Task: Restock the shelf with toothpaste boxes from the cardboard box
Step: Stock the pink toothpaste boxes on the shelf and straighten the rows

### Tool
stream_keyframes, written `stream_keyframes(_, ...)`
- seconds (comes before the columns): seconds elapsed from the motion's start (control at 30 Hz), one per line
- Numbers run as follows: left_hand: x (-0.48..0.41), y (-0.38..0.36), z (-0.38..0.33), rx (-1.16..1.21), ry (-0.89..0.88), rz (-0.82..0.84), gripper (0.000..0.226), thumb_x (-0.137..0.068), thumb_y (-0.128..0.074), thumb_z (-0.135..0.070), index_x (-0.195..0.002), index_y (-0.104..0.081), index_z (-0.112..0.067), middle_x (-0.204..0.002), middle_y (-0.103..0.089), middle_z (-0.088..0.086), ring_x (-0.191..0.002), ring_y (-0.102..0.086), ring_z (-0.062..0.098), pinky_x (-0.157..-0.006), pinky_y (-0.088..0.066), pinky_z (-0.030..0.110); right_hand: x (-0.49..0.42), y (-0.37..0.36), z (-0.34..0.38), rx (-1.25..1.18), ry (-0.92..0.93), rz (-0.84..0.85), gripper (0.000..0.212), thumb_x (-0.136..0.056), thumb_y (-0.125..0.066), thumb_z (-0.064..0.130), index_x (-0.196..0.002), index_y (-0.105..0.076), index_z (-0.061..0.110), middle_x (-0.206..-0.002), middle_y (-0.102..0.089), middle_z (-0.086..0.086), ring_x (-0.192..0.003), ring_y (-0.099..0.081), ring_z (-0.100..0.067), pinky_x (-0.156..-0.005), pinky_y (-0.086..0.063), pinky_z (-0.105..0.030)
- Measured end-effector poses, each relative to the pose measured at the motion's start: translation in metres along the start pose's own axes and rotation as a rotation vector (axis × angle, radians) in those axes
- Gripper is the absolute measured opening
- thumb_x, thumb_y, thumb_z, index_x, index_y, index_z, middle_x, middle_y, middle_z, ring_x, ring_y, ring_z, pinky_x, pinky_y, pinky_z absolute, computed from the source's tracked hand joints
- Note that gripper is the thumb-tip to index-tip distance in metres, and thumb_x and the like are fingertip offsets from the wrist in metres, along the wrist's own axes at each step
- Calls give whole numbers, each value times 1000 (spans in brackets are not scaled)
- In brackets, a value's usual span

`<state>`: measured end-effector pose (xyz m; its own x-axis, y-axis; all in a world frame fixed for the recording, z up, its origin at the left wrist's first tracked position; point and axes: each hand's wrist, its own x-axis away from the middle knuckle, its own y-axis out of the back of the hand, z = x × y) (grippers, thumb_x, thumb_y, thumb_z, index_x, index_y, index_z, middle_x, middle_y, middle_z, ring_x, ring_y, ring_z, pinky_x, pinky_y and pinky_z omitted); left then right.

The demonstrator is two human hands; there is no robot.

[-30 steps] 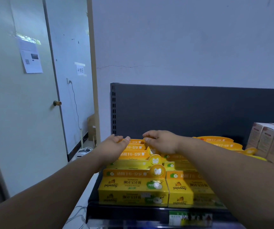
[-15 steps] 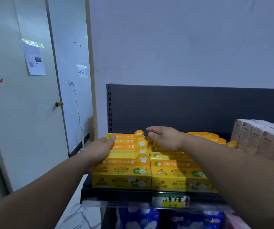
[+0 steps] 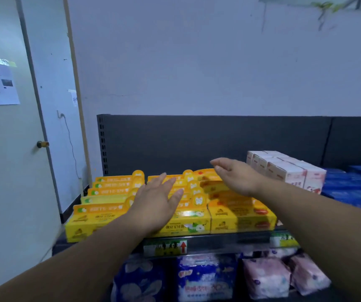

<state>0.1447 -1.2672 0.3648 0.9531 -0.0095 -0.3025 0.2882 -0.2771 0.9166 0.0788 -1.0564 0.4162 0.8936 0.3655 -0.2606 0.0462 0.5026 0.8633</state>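
a pale blue-grey wall is rising behind a dark shelf (image 3: 197, 140), with a door (image 3: 12, 160) standing at the left and a sheet of paper (image 3: 1, 83) hanging at the far left. the yellow toothpaste boxes (image 3: 112, 191) are lying in three stepped rows on the left part of the top shelf, their front faces reaching its edge. the left hand (image 3: 155, 201) is hovering flat over the middle row, fingers straight and slightly spread, holding nothing; whether it is touching the boxes i cannot tell. the right hand (image 3: 238, 177) is hanging higher above the right row, fingers straight and close together, also holding nothing. the cardboard box is not showing in view.

in my judgement the person is squaring up rows already placed rather than adding stock. the next move is probably calling for turning to the cardboard box, taking more boxes and laying them where a row is sitting low, print facing forward.

the yellow boxes are carrying chinese print, fruit marks and round tabs with a small cartoon face, but blur is making the words unreadable. a price label (image 3: 165, 247) on the shelf edge is showing chinese characters and a red arrow pointing up. white and pink boxes (image 3: 288, 171) and blue packs (image 3: 353, 184) are sitting to the right, and wrapped packs (image 3: 205, 277) are filling the shelf below.
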Motion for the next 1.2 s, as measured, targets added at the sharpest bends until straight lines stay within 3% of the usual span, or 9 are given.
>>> stream_keyframes(0.1,2,-15,-23,-160,-8,47,65,-96,-19,-61,-153,-13,-30,-162,-2,-2,-148,-1,16,-118,7,44,23,-4,-18,113,-18,57,53,-100,-46,42,-148,-35,23,-152,-40,-2,-138,-39,-21,-110,-32,-29)
stream_keyframes(0.2,8,-26,-31,-199,47,133,75,-91,-16,-70,-153,-4,-31,-162,1,-1,-148,2,20,-119,3,45,44,-17,-29,294,39,149,69,-95,-46,56,-152,-24,25,-161,-20,-1,-147,-21,-19,-118,-19,-33)
stream_keyframes(0.3,12,-32,-31,-245,52,119,77,-89,-14,-71,-153,0,-31,-162,0,-2,-148,2,21,-119,-1,45,53,-28,-37,402,75,188,74,-93,-38,64,-154,-13,31,-164,-4,2,-150,-5,-20,-122,-5,-43)
stream_keyframes(0.67,12,-32,-40,-202,70,51,75,-89,-13,-71,-153,-5,-33,-162,-4,-3,-148,0,20,-119,4,46,57,-38,-46,287,117,61,73,-92,-38,66,-153,-16,35,-163,-8,8,-150,-1,-17,-121,1,-46)
stream_keyframes(0.8,5,-31,-60,-143,-19,-58,68,-92,-14,-66,-152,-12,-34,-161,-7,-4,-148,-1,18,-118,5,46,63,-34,-44,195,153,-107,64,-92,-44,62,-149,-30,36,-159,-21,11,-148,-13,-13,-121,-7,-44)
stream_keyframes(1.0,-17,-23,-99,7,-187,-252,57,-96,-27,-56,-147,-29,-31,-156,-25,-5,-145,-17,15,-118,-6,44,78,8,-47,114,179,-396,54,-87,-51,55,-132,-57,25,-138,-51,4,-130,-44,-14,-110,-36,-41)
stream_keyframes(1.2,-22,-28,-159,99,-352,-304,77,-81,-17,-65,-141,-42,-25,-149,-38,-1,-139,-31,19,-116,-19,41,120,56,-94,114,5,-596,40,-89,-62,40,-125,-62,24,-131,-54,5,-124,-49,-13,-106,-40,-36)
